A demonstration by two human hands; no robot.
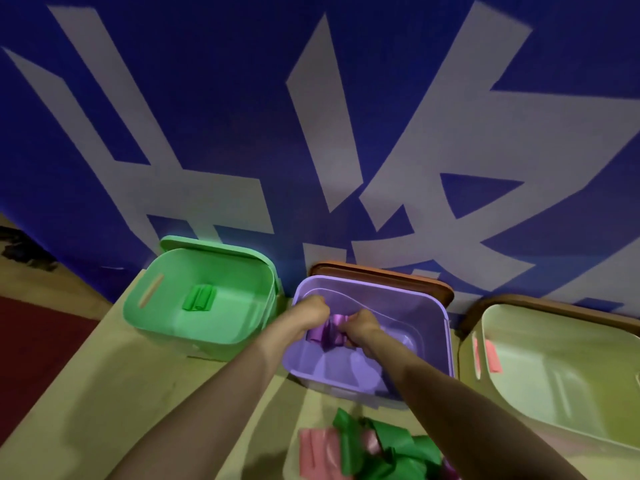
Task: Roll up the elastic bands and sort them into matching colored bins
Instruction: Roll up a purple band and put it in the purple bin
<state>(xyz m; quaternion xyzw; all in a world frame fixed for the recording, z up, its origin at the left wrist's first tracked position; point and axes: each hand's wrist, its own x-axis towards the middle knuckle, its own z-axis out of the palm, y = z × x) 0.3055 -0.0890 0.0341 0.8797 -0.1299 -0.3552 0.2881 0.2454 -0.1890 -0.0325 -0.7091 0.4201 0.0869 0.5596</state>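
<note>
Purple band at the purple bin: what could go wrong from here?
1. The left hand and right hand both grip the purple band at the purple bin. It looks loosely bunched and may unroll on release.
2. The right forearm passes close by the mixed pile; pulling back could drag bands.

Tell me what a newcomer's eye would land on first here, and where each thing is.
The left hand and right hand grip a purple band at the open purple bin in the centre. To its left, a green bin holds one rolled green band. Behind everything looms a blue backdrop with huge white shapes.
</note>
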